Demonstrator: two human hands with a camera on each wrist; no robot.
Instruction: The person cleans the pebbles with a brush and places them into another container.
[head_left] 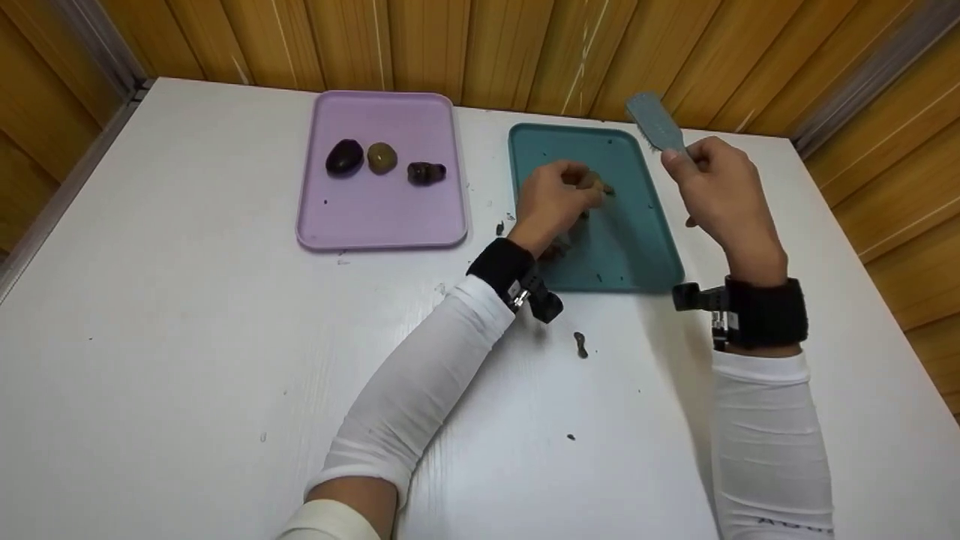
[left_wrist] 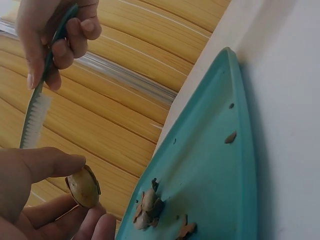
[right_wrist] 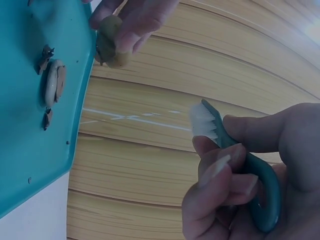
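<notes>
White surface (head_left: pixel 187 315) against wood-panel walls carries two trays, purple tray (head_left: pixel 381 225) with three stones; over the teal tray (head_left: pixel 637 255), left hand (head_left: pixel 553 199) pinches one stone (left_wrist: pixel 84 187), right hand (head_left: pixel 716 187) grips one brush (head_left: pixel 656 124).

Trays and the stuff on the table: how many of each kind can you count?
Trays: 2, purple tray and teal tray
Stones on the purple tray: 3
Stones in the left hand: 1
Brushes: 1
Total: 7
</notes>
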